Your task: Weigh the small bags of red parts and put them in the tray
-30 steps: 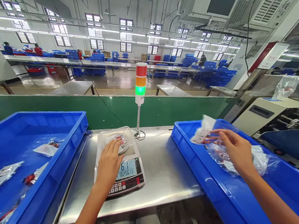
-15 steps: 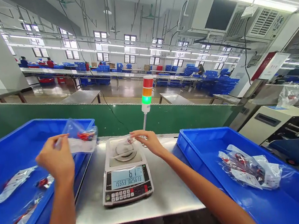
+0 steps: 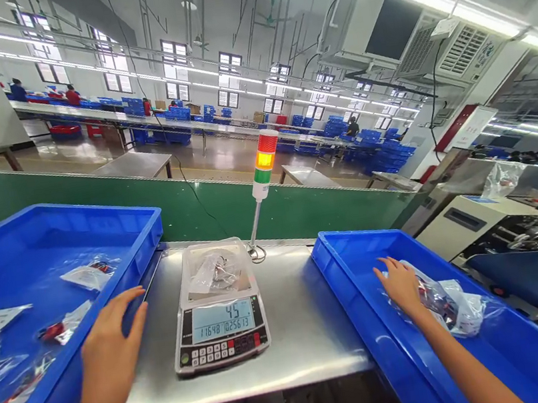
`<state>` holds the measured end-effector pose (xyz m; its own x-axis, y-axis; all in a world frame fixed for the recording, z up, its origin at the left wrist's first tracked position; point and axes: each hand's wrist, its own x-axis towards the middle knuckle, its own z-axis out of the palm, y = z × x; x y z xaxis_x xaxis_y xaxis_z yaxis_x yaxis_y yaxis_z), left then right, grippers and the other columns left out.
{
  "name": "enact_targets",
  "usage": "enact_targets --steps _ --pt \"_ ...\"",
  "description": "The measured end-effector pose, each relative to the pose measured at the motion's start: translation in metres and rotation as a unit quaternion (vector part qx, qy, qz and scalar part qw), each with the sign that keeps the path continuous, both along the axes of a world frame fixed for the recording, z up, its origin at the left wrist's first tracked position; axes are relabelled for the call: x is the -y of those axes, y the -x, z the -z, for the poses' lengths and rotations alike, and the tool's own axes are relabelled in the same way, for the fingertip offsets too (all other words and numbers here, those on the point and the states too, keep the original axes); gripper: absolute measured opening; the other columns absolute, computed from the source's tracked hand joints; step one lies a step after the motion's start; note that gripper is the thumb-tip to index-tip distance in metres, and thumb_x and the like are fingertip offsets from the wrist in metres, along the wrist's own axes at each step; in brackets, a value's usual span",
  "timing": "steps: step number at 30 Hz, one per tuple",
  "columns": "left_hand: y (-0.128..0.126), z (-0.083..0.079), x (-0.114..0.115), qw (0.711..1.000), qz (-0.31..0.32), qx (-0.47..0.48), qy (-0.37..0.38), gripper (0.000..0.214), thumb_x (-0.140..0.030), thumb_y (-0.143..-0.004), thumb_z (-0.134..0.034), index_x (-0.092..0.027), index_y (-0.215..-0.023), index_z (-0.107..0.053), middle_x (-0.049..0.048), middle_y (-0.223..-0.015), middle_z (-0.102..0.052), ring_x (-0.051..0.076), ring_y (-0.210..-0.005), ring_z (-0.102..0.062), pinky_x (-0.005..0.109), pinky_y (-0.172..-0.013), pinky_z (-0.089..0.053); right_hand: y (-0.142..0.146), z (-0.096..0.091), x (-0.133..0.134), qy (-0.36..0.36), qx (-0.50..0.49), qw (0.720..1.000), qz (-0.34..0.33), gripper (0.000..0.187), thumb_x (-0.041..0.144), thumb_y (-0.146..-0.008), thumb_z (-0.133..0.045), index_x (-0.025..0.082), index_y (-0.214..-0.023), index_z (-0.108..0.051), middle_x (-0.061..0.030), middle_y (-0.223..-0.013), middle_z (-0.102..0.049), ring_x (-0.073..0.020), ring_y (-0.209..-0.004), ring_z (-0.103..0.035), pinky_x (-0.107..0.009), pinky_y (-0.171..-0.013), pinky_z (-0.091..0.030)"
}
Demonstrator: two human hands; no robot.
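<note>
Visibly, left grip (image 3: 112,349) empty and spread near blue tray (image 3: 75,227), right grip (image 3: 403,286) over bags (image 3: 467,312), hold unclear

the bins (image 3: 20,262) are blue, the partition (image 3: 330,207) green.

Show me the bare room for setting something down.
Widest is the steel tabletop between the counting scale and the right blue bin. Beyond the bags in the left blue bin, its far floor is bare too. Crowded: the scale's top, which bears a clear bag, and the right bin's middle, where bagged parts lie by the right hand.
</note>
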<state>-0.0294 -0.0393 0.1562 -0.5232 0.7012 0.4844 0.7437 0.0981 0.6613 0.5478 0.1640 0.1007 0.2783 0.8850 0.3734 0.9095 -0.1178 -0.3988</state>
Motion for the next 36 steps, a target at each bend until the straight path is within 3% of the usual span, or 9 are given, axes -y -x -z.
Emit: enact_targets --steps 3,6,8,14,19,24,28,32,36 --pt "-0.024 0.021 -0.002 0.997 0.075 0.025 0.016 0.056 -0.07 -0.088 -0.038 -0.026 -0.105 -0.068 0.0049 -0.114 -0.073 0.032 -0.109 -0.069 0.052 -0.1 -0.056 -0.053 0.053 0.02 0.13 0.004 0.98 0.149 0.077 0.064 -0.082 -0.048 0.018 -0.143 -0.058 -0.0228 -0.16 -0.036 -0.0568 -0.146 -0.025 -0.083 -0.103 -0.026" --pt "-0.04 0.031 0.001 0.992 0.115 0.022 0.036 0.058 -0.072 -0.091 -0.035 -0.027 -0.105 -0.069 0.0026 -0.113 -0.074 0.029 -0.108 -0.07 0.048 -0.095 -0.058 -0.08 0.091 0.037 0.154 0.023 0.98 0.123 0.076 0.065 -0.084 -0.044 0.021 -0.144 -0.057 -0.0216 -0.156 -0.043 -0.0555 -0.142 -0.034 -0.08 -0.101 -0.031" --pt "-0.046 0.031 0.003 0.991 0.125 0.009 0.038 0.058 -0.071 -0.094 -0.033 -0.028 -0.106 -0.07 0.0017 -0.112 -0.074 0.027 -0.105 -0.07 0.045 -0.092 -0.059 -0.088 0.1 0.04 0.118 0.043 0.988 0.089 0.067 0.06 -0.087 -0.041 0.021 -0.137 -0.062 -0.0207 -0.146 -0.053 -0.0498 -0.137 -0.046 -0.073 -0.102 -0.038" --pt "-0.053 0.019 -0.001 0.991 0.125 -0.05 -0.019 0.054 -0.068 -0.1 -0.033 -0.027 -0.104 -0.069 0.0008 -0.108 -0.074 0.024 -0.099 -0.071 0.038 -0.089 -0.058 -0.096 0.08 0.041 0.046 0.033 0.998 -0.033 0.055 0.055 -0.083 -0.042 0.02 -0.116 -0.069 -0.0156 -0.121 -0.07 -0.0389 -0.114 -0.066 -0.055 -0.098 -0.052" --pt "-0.064 0.01 -0.011 0.983 0.147 -0.088 -0.059 0.042 -0.056 -0.104 -0.037 -0.026 -0.109 -0.066 0.0011 -0.112 -0.071 0.021 -0.103 -0.069 0.034 -0.094 -0.056 -0.08 0.033 0.068 0.018 0.012 1.0 0.007 0.067 0.053 -0.088 -0.03 0.02 -0.138 -0.06 -0.0147 -0.125 -0.07 -0.0384 -0.101 -0.071 -0.052 -0.086 -0.055" --pt "-0.075 0.014 -0.033 0.963 0.204 -0.172 -0.044 0.038 -0.043 -0.103 -0.042 -0.023 -0.131 -0.06 0.0069 -0.133 -0.064 0.025 -0.129 -0.057 0.043 -0.109 -0.051 -0.025 -0.043 0.092 -0.096 -0.075 0.992 0.026 0.084 0.061 -0.086 -0.042 0.017 -0.157 -0.034 -0.0162 -0.131 -0.067 -0.0396 -0.111 -0.067 -0.054 -0.097 -0.051" --pt "-0.088 0.02 -0.064 0.948 0.264 -0.18 0.0 0.04 -0.024 -0.094 -0.048 -0.02 -0.131 -0.063 0.0085 -0.142 -0.06 0.028 -0.138 -0.05 0.049 -0.116 -0.045 0.052 -0.096 0.095 -0.115 -0.184 0.969 -0.12 0.066 0.062 -0.081 -0.059 0.02 -0.132 -0.059 -0.0146 -0.134 -0.066 -0.0353 -0.12 -0.064 -0.048 -0.104 -0.05" --pt "-0.085 0.001 -0.095 0.989 0.146 -0.009 0.002 0.026 -0.029 -0.092 -0.049 -0.021 -0.096 -0.073 0.0087 -0.109 -0.075 0.028 -0.105 -0.07 0.044 -0.099 -0.055 0.149 -0.126 0.083 -0.104 -0.246 0.912 -0.311 0.04 0.048 -0.089 -0.063 0.023 -0.121 -0.066 -0.009 -0.127 -0.07 -0.028 -0.115 -0.067 -0.042 -0.101 -0.052" --pt "-0.051 -0.043 -0.102 0.995 0.017 0.086 -0.043 0.031 -0.038 -0.092 -0.05 -0.018 -0.101 -0.072 0.0095 -0.097 -0.076 0.027 -0.088 -0.072 0.037 -0.084 -0.057 0.246 -0.124 0.055 -0.06 -0.223 0.846 -0.481 0.029 0.031 -0.096 -0.056 0.023 -0.123 -0.065 -0.0055 -0.124 -0.071 -0.0241 -0.115 -0.066 -0.039 -0.104 -0.05"
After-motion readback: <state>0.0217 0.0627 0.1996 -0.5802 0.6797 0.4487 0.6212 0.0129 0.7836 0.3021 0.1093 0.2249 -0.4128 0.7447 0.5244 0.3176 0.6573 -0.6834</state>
